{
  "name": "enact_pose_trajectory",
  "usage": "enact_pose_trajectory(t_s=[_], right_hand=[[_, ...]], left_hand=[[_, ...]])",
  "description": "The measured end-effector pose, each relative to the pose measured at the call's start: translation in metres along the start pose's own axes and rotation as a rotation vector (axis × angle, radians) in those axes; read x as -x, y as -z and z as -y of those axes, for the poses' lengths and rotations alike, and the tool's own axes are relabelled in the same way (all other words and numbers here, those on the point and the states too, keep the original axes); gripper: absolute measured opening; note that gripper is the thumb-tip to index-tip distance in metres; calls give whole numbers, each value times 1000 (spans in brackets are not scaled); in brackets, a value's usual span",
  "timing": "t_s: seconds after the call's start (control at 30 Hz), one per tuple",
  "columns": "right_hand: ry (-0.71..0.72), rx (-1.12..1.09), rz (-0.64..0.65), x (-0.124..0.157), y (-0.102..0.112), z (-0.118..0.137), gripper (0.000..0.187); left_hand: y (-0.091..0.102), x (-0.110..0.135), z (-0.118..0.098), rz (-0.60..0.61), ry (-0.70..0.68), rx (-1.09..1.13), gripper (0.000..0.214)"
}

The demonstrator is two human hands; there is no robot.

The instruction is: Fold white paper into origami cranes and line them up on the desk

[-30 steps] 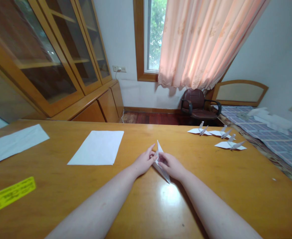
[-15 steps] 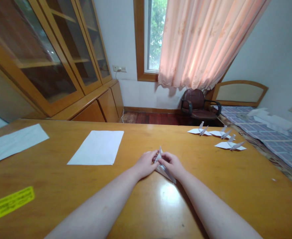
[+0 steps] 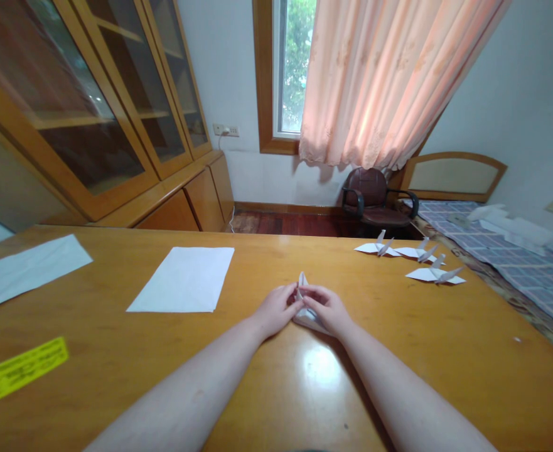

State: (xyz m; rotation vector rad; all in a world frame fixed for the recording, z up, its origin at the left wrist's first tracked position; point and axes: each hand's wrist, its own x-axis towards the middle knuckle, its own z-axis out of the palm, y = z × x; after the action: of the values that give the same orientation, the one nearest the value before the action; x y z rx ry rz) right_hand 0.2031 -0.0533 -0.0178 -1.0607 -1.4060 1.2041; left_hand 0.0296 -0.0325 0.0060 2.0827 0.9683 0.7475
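Paper (image 3: 311, 320), folded to a point, sat pinched between the fingers of your left hand (image 3: 277, 312) and right hand (image 3: 329, 309), mid-table (image 3: 267, 402). White paper sheet (image 3: 184, 280) lay flat leftward; three folded cranes (image 3: 434, 275) stood toward the table's far right.

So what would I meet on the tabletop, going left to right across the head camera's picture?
Long white paper strip → white paper sheet → left hand → folded paper → right hand → three folded paper birds → tiny white scrap.
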Motion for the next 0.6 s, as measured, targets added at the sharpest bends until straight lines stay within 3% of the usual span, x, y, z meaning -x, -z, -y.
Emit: enact_pose_trajectory(t_s=[0.33,0.6], right_hand=[[25,351,220,4,-1,15,41],[75,502,279,5,-3,21,9]], left_hand=[[-3,-7,19,-176,138,435,34],[-8,-12,30,-249,224,427,43]])
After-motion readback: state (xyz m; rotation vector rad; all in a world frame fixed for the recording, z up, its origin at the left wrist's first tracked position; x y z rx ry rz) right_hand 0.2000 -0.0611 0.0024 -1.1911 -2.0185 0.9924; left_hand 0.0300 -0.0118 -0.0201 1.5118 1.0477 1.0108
